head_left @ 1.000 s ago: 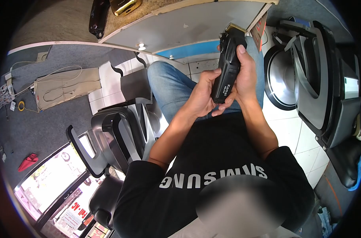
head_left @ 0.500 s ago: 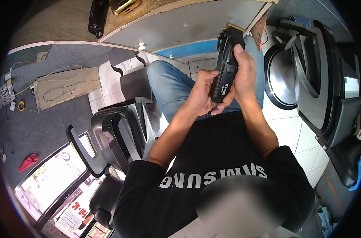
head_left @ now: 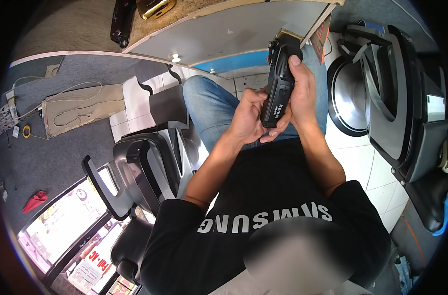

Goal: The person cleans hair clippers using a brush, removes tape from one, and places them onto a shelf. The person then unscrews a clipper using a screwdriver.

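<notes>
A black hair clipper marked Kemei is held between both hands above my lap. Its gold-toned blade end points up and away from me, and its butt end is toward my body. My right hand wraps the right side, with the thumb lying along the casing. On the left side, my left hand curls against the lower body of the clipper, thumb bent near its edge. Fingers of both hands meet under the butt end, partly hidden.
Over my knees is a counter carrying a black clipper-like device and a gold device. Barber chairs stand at left and right. Flattened cardboard and cables lie on the grey floor.
The clipper has tilted slightly, so its blade shows a little more. My left thumb has shifted slightly up and away from the clipper's face. My right hand has hardly moved.
</notes>
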### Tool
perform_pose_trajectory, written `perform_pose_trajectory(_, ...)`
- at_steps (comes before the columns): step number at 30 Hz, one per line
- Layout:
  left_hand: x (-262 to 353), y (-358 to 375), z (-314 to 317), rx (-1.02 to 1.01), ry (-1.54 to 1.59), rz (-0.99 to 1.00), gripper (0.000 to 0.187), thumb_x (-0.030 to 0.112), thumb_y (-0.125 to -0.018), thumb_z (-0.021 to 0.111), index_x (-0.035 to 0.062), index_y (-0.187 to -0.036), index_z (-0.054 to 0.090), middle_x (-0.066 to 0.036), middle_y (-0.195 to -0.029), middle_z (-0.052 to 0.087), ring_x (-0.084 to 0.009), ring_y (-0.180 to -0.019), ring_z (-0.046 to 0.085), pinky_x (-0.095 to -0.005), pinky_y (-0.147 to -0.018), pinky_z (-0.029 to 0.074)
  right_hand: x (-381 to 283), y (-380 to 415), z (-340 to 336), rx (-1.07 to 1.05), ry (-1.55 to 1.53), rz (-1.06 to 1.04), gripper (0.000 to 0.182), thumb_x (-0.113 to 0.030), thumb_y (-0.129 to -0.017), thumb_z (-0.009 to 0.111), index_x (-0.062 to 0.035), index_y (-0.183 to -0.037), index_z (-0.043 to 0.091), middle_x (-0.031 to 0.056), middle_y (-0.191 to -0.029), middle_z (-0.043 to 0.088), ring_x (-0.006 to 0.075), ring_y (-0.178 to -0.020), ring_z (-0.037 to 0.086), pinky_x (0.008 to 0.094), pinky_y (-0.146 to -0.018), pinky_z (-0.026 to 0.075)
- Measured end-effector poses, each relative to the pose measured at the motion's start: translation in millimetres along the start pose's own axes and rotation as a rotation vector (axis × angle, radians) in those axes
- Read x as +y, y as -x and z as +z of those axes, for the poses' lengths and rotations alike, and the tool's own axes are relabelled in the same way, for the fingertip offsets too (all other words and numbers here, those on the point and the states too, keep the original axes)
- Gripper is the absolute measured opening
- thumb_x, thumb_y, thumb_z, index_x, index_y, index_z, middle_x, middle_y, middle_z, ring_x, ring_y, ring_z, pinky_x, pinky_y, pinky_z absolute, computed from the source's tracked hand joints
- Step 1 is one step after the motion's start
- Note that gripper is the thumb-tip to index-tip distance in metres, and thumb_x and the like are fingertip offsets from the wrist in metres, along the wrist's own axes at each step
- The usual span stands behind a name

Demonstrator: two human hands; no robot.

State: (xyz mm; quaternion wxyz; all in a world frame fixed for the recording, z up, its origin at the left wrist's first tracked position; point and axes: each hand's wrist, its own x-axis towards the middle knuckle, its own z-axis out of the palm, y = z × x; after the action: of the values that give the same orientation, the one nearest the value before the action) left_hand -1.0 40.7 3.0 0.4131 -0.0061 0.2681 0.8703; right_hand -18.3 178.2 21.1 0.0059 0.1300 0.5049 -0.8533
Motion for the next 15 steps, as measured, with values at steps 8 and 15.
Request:
perform_pose_trajectory(8,-1,1,-3,-0.029,-0.134,0.008,0.073,0.062,-0.105,0.028,-0.0039,-0.115,0.056,-0.012,-0.07,0.054,-0.0167,-0.045,0.049,-0.026,-0.028,0.039,3,-2,2,0.011,0.026,-0.024,0.039,-0.041,-0.109,0.062,-0.0035,-0.104,0.07,-0.0035,-0.081,0.063,0.0046,-0.07,0.055,0.0228,-0.064,0.043)
perform_pose_trajectory(15,-8,2,1,0.078,-0.077,0.043,0.076,0.064,-0.114,0.017,0.0001,-0.107,0.057,-0.009,-0.066,0.054,-0.0148,-0.043,0.049,-0.0249,-0.031,0.042,3,-1,-1,-0.02,0.04,-0.018,0.032,-0.036,-0.108,0.067,-0.0043,-0.105,0.071,-0.0037,-0.084,0.064,0.0034,-0.074,0.056,0.0227,-0.067,0.045)
